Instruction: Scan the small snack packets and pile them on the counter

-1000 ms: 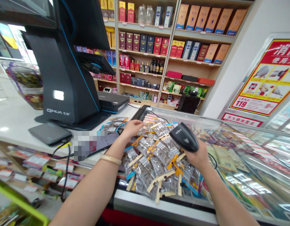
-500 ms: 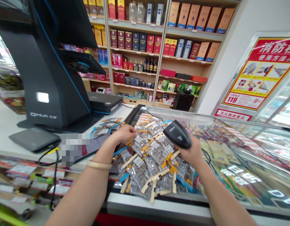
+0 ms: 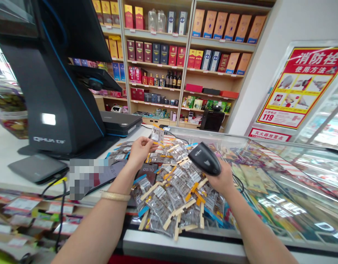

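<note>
My left hand [image 3: 140, 151] is raised above a heap of small clear packets [image 3: 174, 190] and pinches one packet [image 3: 157, 135] by its lower edge, holding it upright. My right hand [image 3: 222, 179] grips a black handheld barcode scanner [image 3: 205, 158], whose head points left toward the lifted packet. The packets have tan, orange and blue card strips and white barcode labels. They lie piled on the glass top of a display counter [image 3: 267, 190]. A gold bangle sits on my left wrist.
A tall black checkout terminal [image 3: 56, 91] stands at left on the white counter [image 3: 6, 154], with a dark pad [image 3: 38, 168] and cables in front. A phone [image 3: 148, 170] lies under the heap's edge. Shelves of boxed goods [image 3: 169, 55] fill the back wall; a red poster [image 3: 303, 84] is at right.
My left hand has lifted one packet out of the heap and now holds it up in front of the scanner. My right hand with the scanner has barely shifted.
</note>
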